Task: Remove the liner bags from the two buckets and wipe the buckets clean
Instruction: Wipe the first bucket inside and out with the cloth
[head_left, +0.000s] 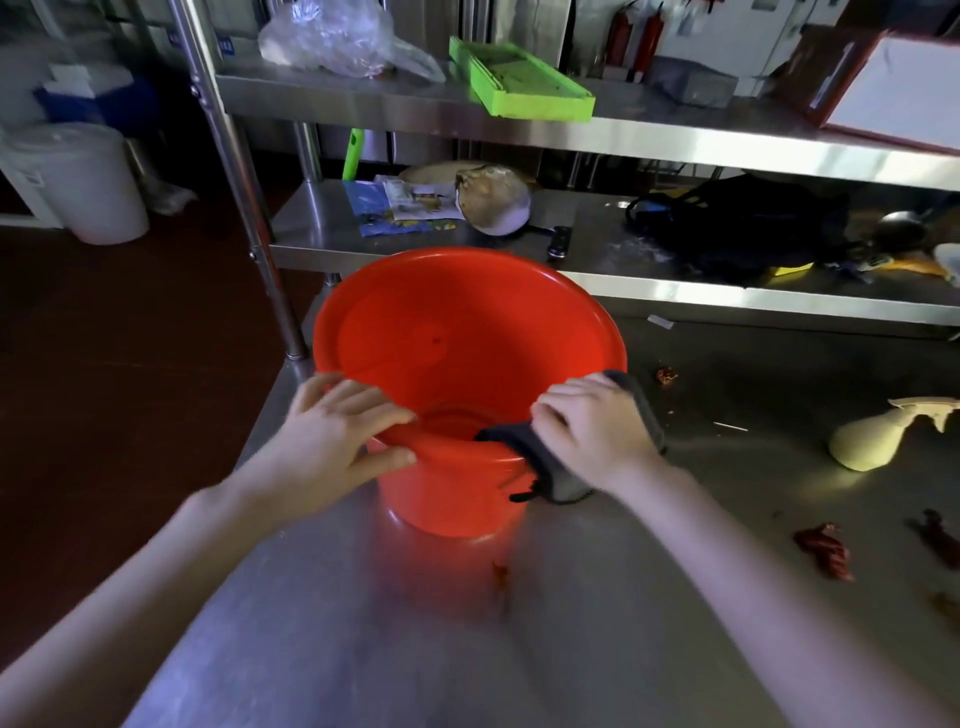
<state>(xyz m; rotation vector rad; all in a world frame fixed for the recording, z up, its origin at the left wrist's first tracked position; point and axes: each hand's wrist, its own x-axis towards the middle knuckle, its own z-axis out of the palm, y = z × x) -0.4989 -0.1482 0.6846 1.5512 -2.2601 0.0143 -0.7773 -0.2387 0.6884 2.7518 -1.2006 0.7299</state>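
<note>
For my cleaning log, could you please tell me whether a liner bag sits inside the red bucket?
No, the red bucket shows bare plastic walls inside, and the right hand holds a dark cloth over its rim.

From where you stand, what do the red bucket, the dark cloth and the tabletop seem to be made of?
Red bucket: likely plastic, glossy, smooth moulded wall with highlights. Dark cloth: soft matte fabric, draped limply over the rim. Tabletop: probably stainless steel, brushed, with blurred reflections.
</note>
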